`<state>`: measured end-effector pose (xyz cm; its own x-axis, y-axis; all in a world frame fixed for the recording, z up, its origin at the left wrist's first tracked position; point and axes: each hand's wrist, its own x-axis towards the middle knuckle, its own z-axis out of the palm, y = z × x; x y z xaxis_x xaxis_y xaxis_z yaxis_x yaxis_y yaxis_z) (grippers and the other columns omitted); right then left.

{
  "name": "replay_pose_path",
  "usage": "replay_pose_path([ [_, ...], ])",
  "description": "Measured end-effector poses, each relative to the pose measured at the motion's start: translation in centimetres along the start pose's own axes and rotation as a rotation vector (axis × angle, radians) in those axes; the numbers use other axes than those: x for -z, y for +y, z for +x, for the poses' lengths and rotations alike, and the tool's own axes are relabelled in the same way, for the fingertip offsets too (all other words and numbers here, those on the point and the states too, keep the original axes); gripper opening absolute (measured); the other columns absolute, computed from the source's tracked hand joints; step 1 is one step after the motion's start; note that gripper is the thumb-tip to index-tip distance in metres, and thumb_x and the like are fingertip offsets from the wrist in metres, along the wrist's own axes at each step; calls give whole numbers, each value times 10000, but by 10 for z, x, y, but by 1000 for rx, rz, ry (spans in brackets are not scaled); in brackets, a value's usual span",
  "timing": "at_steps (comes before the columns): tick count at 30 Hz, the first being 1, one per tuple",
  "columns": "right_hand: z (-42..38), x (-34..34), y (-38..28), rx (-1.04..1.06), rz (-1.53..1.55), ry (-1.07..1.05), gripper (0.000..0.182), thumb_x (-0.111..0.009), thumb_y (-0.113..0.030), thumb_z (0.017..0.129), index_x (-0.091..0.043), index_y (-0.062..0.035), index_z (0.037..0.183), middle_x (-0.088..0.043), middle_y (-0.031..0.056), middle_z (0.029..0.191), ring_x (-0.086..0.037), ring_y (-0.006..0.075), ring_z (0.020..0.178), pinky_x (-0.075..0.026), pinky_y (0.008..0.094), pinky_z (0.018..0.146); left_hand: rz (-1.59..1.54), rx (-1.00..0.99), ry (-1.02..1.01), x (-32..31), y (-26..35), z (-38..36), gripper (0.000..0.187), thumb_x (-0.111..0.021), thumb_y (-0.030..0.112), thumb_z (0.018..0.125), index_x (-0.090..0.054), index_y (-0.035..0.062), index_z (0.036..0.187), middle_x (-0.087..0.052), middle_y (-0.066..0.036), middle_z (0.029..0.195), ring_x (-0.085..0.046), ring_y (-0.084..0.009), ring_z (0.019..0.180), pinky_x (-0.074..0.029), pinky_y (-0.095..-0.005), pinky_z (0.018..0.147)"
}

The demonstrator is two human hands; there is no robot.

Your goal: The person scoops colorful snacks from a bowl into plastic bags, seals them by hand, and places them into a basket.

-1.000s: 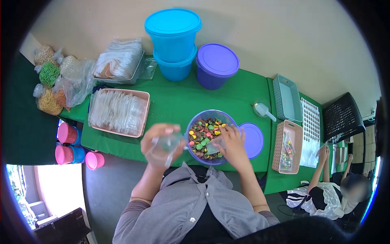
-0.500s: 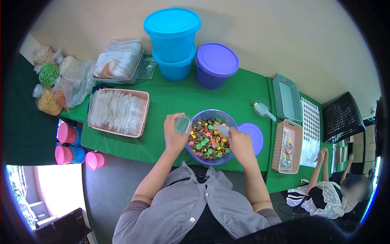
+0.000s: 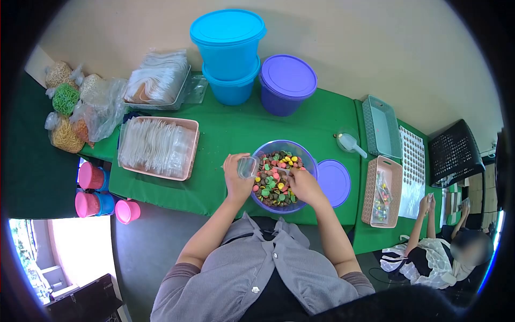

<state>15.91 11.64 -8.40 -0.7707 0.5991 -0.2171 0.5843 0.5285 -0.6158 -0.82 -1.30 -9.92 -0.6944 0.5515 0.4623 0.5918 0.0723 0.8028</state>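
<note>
A round purple tub (image 3: 309,155) stands at the table's front edge, full of small round sweets (image 3: 274,188) in brown, green, pink and yellow. My left hand (image 3: 236,181) is closed around a clear plastic cup (image 3: 247,167), which it holds over the tub's left rim. Inside the tub, my right hand (image 3: 304,187) grips a pale scoop (image 3: 282,170) pushed among the sweets. Most of the scoop is hidden by the fingers and the sweets. The tub's purple lid (image 3: 333,183) lies flat just to the right.
Left of the tub, a pink basket (image 3: 191,155) holds plastic bags. Lidded blue tubs (image 3: 228,56) and a purple tub (image 3: 288,88) stand behind. Rightward are another scoop (image 3: 351,145), a basket of small packs (image 3: 394,201) and a person (image 3: 429,263) at the table.
My right hand has moved down and left, pushing the scoop deeper into the sweets. The cup in my left hand stays at the tub's left rim.
</note>
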Motion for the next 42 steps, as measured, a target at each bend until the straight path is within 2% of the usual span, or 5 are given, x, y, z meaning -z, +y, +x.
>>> replay_pose_path([
  [21, 6, 9, 3, -173, 187, -342, 352, -424, -201, 924, -652, 47, 822, -638, 199, 683, -649, 325, 681, -497, 430, 671, -16, -10, 12, 1, 4, -2, 372, -786, 60, 665, -596, 83, 984, -612, -78, 935, -556, -312, 956, -380, -455, 975],
  [27, 9, -2, 6, -294, 475, -151, 247, -514, -153, 899, -641, 46, 971, -659, 133, 734, -661, 208, 651, -516, 322, 613, 8, -59, 48, -1, 3, -1, 369, -788, 65, 668, -590, 81, 978, -615, -79, 937, -566, -307, 948, -377, -476, 991],
  [29, 13, -13, 10, -167, 848, 376, 302, -565, -76, 884, -546, 55, 1155, -660, 121, 911, -665, 174, 717, -539, 274, 648, 9, -56, 47, 0, 2, -2, 366, -785, 62, 671, -589, 81, 979, -616, -79, 937, -566, -307, 947, -377, -475, 991],
  [36, 14, -26, 18, -355, 1303, 148, 267, -442, -187, 1005, -511, 44, 1121, -637, 153, 993, -651, 188, 804, -558, 293, 742, 6, -55, 43, 0, 1, -2, 363, -775, 45, 672, -589, 85, 981, -616, -76, 943, -562, -309, 952, -375, -457, 987],
  [42, 13, -27, 16, -421, 1440, 248, 304, -429, -239, 1016, -492, 18, 1164, -613, 145, 983, -625, 191, 848, -546, 318, 775, -20, -26, 50, 0, 3, -3, 369, -779, 50, 667, -591, 90, 983, -613, -73, 941, -555, -299, 957, -385, -429, 946],
])
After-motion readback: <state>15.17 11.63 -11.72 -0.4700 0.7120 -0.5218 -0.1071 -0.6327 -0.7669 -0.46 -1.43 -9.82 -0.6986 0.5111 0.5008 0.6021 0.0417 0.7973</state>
